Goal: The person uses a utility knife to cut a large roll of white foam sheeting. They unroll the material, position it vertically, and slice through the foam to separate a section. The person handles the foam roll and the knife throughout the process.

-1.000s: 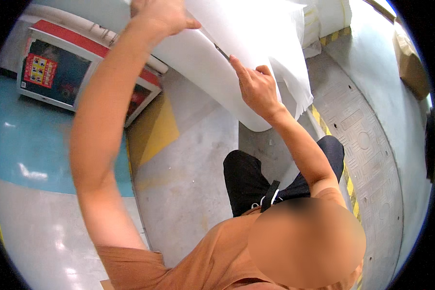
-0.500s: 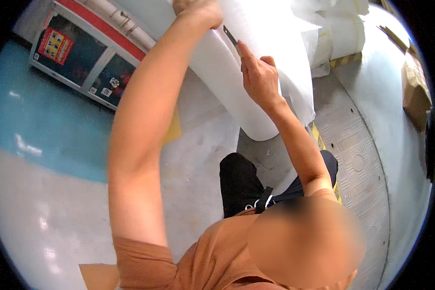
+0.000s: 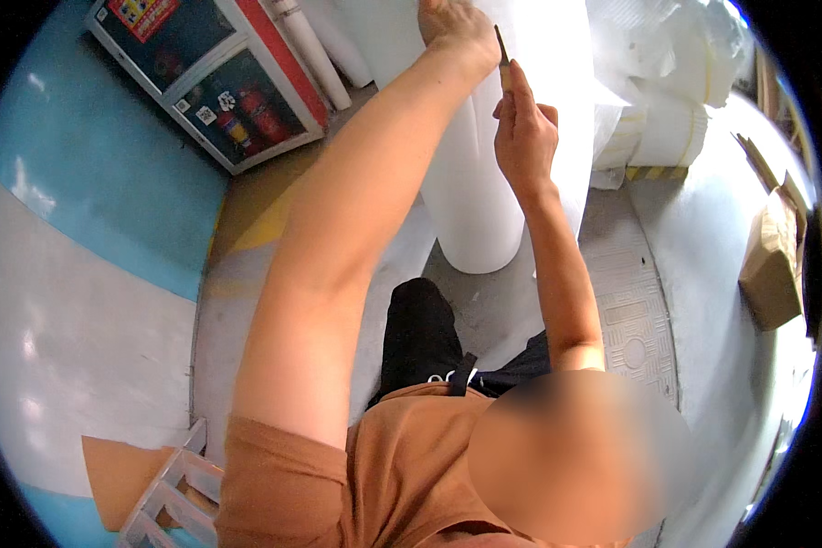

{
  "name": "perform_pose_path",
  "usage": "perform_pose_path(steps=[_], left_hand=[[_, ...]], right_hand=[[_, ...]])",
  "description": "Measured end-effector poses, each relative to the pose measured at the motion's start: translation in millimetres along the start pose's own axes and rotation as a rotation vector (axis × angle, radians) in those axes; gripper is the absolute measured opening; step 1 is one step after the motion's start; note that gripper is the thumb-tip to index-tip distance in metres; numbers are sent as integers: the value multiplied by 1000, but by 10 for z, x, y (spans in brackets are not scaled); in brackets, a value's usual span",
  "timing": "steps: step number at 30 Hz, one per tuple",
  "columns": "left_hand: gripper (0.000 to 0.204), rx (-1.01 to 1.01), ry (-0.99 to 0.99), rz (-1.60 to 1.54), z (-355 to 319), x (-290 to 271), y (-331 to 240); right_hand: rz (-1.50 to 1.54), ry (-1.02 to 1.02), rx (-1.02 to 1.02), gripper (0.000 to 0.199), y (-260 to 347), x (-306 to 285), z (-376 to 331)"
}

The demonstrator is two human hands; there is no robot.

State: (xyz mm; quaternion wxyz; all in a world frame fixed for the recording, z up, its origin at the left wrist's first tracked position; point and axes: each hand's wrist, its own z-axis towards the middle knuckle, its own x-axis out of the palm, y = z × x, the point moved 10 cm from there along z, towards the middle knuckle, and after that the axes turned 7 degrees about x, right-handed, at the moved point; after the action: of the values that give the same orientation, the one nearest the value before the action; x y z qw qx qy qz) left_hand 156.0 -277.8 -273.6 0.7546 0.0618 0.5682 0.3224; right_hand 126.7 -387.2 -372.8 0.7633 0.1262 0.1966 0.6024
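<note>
A thick roll of white foam sheet (image 3: pixel 478 215) stands in front of me, with its rounded lower end near the floor and its top beyond the upper edge. My left hand (image 3: pixel 459 35) is up against the white sheet, fingers curled and partly cut off by the picture's edge. What they grip, if anything, is hidden. In my right hand (image 3: pixel 527 137) is a utility knife (image 3: pixel 504 57), its dark, narrow blade pointing up beside my left wrist. The index finger lies stretched along the knife's handle. Loose white sheet hangs at the roll's right side.
A red-and-white cabinet (image 3: pixel 237 87) with fire extinguishers stands at upper left, beside a white pipe (image 3: pixel 315 55). Wrapped white rolls (image 3: pixel 662 137) are at upper right. A brown carton (image 3: pixel 772 265) lies far right. At lower left are cardboard (image 3: pixel 123 475) and a pale rack (image 3: pixel 169 498).
My view has turned, so the cabinet and the roll sit differently in it. Both hands appear further right, and the knife points more steeply upward, closer to my left wrist.
</note>
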Motion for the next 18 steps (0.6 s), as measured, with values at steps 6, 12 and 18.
perform_pose_path(steps=[6, 12, 18], left_hand=[[40, -47, -39, -114, 260, 245, 109], [41, -79, -322, 208, 198, 169, 206], [34, 75, 85, 152, 125, 227, 186]], right_hand=[[14, -21, -2, 47, 28, -65, 155], [21, -23, -33, 47, 37, -78, 144], [37, -37, -16, 43, -42, -44, 127]])
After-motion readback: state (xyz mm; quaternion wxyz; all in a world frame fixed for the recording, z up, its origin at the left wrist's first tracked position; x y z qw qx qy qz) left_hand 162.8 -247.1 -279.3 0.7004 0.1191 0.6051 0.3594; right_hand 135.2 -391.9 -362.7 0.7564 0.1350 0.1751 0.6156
